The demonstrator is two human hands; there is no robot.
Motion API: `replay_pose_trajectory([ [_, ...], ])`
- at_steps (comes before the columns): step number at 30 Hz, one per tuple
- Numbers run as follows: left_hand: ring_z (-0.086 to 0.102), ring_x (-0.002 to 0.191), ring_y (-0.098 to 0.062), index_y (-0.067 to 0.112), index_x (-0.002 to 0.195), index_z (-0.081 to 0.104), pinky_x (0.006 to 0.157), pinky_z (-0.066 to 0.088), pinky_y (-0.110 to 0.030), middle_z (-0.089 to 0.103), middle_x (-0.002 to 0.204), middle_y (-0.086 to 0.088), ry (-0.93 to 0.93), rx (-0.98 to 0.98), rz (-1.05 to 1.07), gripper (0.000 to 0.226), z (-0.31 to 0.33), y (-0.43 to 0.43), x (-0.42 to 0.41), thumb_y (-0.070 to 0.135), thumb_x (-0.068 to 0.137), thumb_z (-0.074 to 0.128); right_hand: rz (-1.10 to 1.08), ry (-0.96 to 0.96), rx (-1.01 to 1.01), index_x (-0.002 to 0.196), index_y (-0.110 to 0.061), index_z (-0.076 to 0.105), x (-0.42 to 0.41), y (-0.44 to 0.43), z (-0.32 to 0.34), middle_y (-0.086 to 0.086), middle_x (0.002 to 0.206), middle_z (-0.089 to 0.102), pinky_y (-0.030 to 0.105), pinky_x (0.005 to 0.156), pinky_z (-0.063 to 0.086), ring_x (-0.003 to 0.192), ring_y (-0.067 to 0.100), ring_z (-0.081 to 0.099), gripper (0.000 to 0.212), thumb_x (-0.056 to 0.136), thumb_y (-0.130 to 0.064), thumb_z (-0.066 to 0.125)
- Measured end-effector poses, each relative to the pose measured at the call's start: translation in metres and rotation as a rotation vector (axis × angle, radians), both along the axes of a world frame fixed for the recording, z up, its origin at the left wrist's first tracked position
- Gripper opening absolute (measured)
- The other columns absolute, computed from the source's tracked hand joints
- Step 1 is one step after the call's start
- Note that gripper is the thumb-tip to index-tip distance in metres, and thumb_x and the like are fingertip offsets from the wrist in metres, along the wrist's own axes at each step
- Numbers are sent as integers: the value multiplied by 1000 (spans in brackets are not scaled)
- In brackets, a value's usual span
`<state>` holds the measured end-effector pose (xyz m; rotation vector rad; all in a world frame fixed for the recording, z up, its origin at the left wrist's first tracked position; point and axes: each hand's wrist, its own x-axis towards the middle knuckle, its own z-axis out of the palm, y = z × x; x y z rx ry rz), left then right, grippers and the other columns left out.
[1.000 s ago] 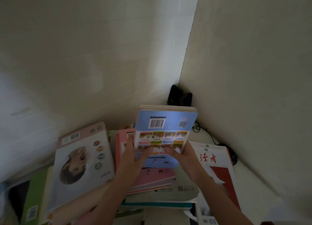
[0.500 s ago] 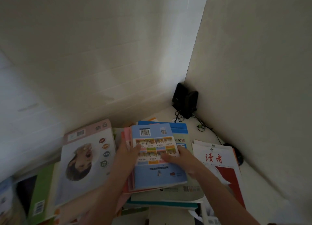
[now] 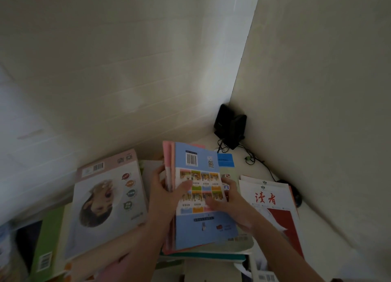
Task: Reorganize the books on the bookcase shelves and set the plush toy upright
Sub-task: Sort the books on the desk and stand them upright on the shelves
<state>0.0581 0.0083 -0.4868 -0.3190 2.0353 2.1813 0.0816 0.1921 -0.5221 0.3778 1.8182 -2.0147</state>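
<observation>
Two hands are on the blue book (image 3: 196, 235) right now, back cover up, its barcode at the far end. The left hand (image 3: 165, 195) grips its left edge together with a few pink books (image 3: 168, 161) tucked behind it, thumb laid across the picture grid and fingers curled round the back. The right hand (image 3: 232, 207) clasps the right edge, thumb pressed on the cover, fingers wrapped behind. The bundle is tilted up at its far end above a flat pile (image 3: 201, 256) of more books. Left of the blue book lies a pale book with a face on its cover (image 3: 105, 201), leaning over a green book (image 3: 48, 245) further left. Right of the blue book sits a white magazine with red characters (image 3: 266, 199), flat on the white surface (image 3: 330, 239). Beyond the blue book, deep in the corner, stand two black speakers (image 3: 230, 129), their cable (image 3: 262, 165) trailing along the surface towards a dark rounded object (image 3: 297, 197) just past the magazine. Behind it all a pale panelled wall (image 3: 127, 69) meets a plain side wall (image 3: 317, 91) above the speakers. The light is dim and the near edges blur.
</observation>
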Motion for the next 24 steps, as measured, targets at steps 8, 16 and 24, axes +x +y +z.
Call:
replay_pose_trajectory([
  [8, 69, 92, -21, 21, 118, 48, 67, 58, -34, 69, 106, 4, 290, 215, -192, 57, 47, -8, 3, 2, 69, 71, 30, 295, -86, 119, -10, 57, -15, 12, 54, 6, 111, 71, 35, 81, 56, 104, 28, 67, 66, 60, -11, 87],
  [16, 64, 90, 6, 25, 120, 38, 66, 54, -15, 59, 109, 9, 310, -39, -217, 71, 29, -7, 0, 10, 62, 77, -83, 393, 20, 130, -22, 35, 10, -2, 37, 6, 125, 59, 29, 79, 56, 108, 17, 64, 81, 70, 18, 71],
  [24, 63, 94, 3, 12, 115, 45, 75, 54, -16, 60, 106, 0, 475, -40, -180, 82, 30, -12, 15, 45, 52, 87, -91, 413, 128, 108, 1, 66, 22, -4, 61, 1, 92, 73, 26, 75, 57, 84, 5, 70, 36, 73, 10, 72],
])
